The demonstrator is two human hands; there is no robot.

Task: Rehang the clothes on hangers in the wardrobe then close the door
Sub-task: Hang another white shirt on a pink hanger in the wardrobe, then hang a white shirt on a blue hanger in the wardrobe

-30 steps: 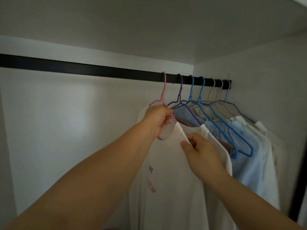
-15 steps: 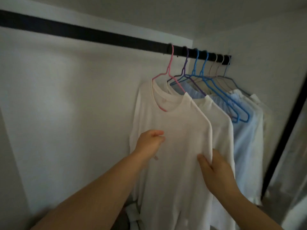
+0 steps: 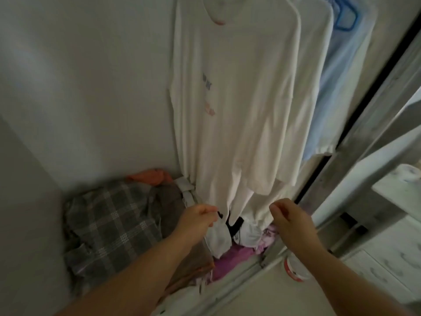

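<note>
The white T-shirt [image 3: 232, 99] hangs in the wardrobe, its long axis running straight down from the neck at twelve o'clock to the hem at six o'clock, just above the heap of clothes on the wardrobe floor. Both hands meet it at that hem. The left hand [image 3: 197, 218] has its fingers curled at the hem's left corner, and the right hand [image 3: 288, 215] has its fingers curled at the right corner; motion blur makes it hard to be sure, but each grip looks pinched on the cloth. The shirt therefore rises toward twelve o'clock from both grips, which sit level with each other and equally near, so a downward tug would likely straighten it evenly.

At three o'clock of the shirt hang another white garment [image 3: 316, 71] and a pale blue one [image 3: 341, 87] with a blue hanger [image 3: 346, 19] showing. At eight o'clock lies a plaid cloth [image 3: 109, 222]; pink fabric [image 3: 230, 258] lies at six o'clock. The sliding door [image 3: 373, 124] stands open at four o'clock.
</note>
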